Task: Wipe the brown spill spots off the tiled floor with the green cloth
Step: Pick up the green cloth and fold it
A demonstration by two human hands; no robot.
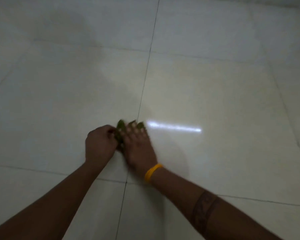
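Observation:
The green cloth [119,130] lies bunched on the pale tiled floor [215,84], mostly hidden under my hands; only green bits show past the fingertips. My left hand [100,144] has its fingers curled round the cloth's left side. My right hand [139,142], blurred by motion, lies flat on top of the cloth with fingers spread and straight, pressing it down. A yellow band [152,172] circles that wrist. No brown spots show in this blurred view.
Grout lines cross the floor, one running from the top past the cloth down to the bottom edge [145,75]. A bright streak of reflected light [173,127] lies just right of the cloth. Open tile lies on all sides.

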